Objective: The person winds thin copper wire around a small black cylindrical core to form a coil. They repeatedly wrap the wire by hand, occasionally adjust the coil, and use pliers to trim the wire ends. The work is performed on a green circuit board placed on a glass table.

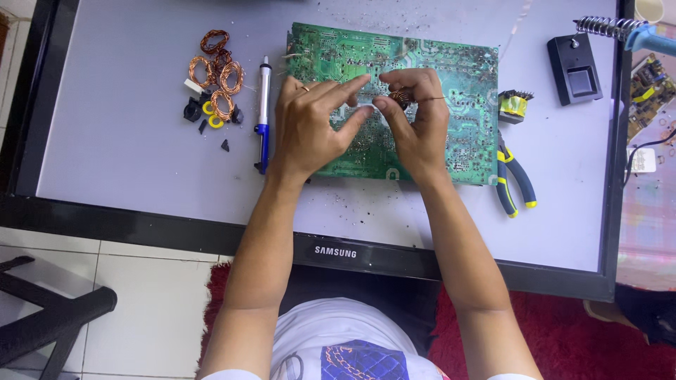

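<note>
Hands meet above the middle of the green board [451, 77], which lies solder side up and flat on the desk [127, 148], so the work sits straight under the person's eyes. The right hand [415, 116] is closed around a small copper coil [400, 97], pinching it between thumb and fingers just over the board. The left hand [310, 123] reaches across to it with fingers half curled; its fingertips seem to grip a loose wire end, though that is too fine to tell. Left of the board lies a blue-and-white solder pump [263, 116], and farther left a heap of stripped coils [215, 77], kept apart from the work. Right of the board, pliers [514, 176] and a yellow transformer [514, 105] rest within reach, with a black stand [574, 67] beyond.
</note>
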